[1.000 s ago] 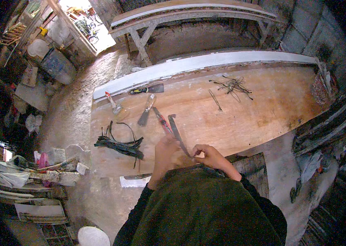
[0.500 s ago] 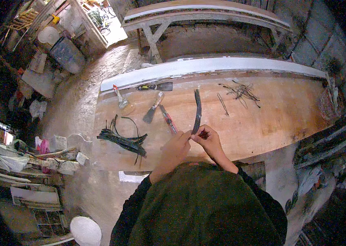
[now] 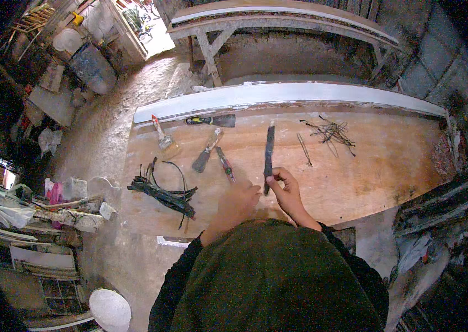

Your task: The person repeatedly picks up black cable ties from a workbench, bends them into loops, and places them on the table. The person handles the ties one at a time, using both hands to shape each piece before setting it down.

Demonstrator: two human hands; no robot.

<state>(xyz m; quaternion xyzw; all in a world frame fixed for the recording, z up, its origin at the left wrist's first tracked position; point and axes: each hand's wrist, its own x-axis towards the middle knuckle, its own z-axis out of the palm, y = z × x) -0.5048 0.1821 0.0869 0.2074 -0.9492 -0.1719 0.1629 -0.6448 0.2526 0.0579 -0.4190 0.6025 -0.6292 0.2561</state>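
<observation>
A flat black strip (image 3: 269,152), rubber-like in look, stands out away from me over the wooden board. My right hand (image 3: 287,191) pinches it near its lower end between thumb and fingers. Just left of that end is my left hand (image 3: 240,199), apart from the strip; motion smears its fingers, so whether it grips anything is unclear. Beyond my left hand lies a red-handled utility knife (image 3: 225,164). A bundle of similar black strips (image 3: 165,192) rests at the left. Toward the right lie a tangle of thin black strands (image 3: 331,133) and a separate looped strand (image 3: 304,149).
A paintbrush (image 3: 162,135) and two putty knives, one wooden-handled (image 3: 207,149) and one dark (image 3: 211,120), lie toward the far left of the board (image 3: 367,182). A long white strip (image 3: 295,94) borders its far edge. Behind stands a wooden trestle table (image 3: 284,23).
My left hand has come away from the strip and sits slightly lower. The strip has straightened upright in my right hand, its lower end now showing.
</observation>
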